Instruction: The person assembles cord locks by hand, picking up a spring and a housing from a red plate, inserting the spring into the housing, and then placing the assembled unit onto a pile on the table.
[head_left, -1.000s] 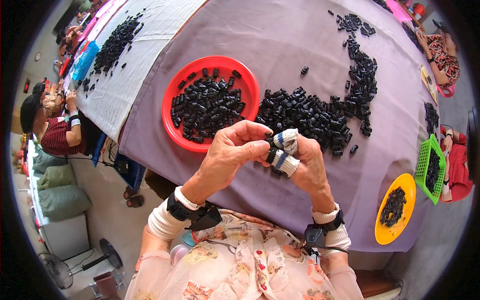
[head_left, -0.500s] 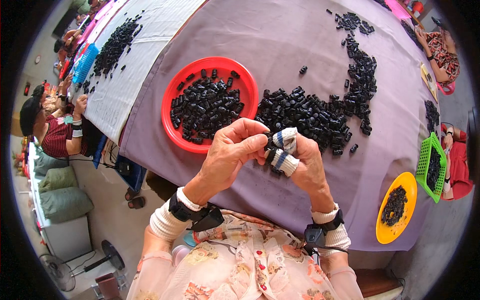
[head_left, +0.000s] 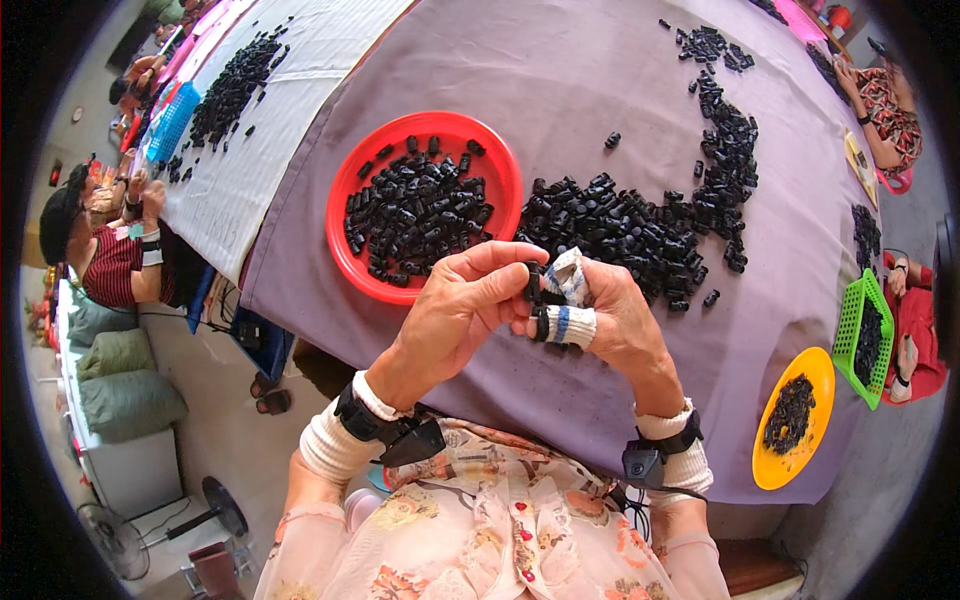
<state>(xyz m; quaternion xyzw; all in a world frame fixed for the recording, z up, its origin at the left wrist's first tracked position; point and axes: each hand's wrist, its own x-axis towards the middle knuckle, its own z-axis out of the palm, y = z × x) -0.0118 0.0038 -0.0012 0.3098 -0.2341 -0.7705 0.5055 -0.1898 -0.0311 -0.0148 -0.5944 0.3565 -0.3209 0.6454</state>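
My left hand (head_left: 455, 310) is closed, with thumb and forefinger pinching a small black cylindrical part (head_left: 533, 283). My right hand (head_left: 625, 315) meets it from the other side, its fingers bent in against the part. White-and-blue knitted covers (head_left: 572, 325) wrap the right thumb and forefinger; the fingertips are partly hidden. Just beyond my hands lies a heap of similar black parts (head_left: 620, 230) on the cloth. To the left of the heap, a round red tray (head_left: 336, 215) holds many more of them, several lying apart near its far rim.
A mauve cloth (head_left: 400, 70) covers the table. On the right are a yellow plate (head_left: 822, 375) with small dark bits and a green basket (head_left: 850, 310). At left, a person in a striped top (head_left: 110, 268) sits by a white-covered table with another pile (head_left: 235, 95).
My right hand has drawn slightly to the right and turned, so the black part in my left fingertips shows more. At left, the other person's hand has risen.
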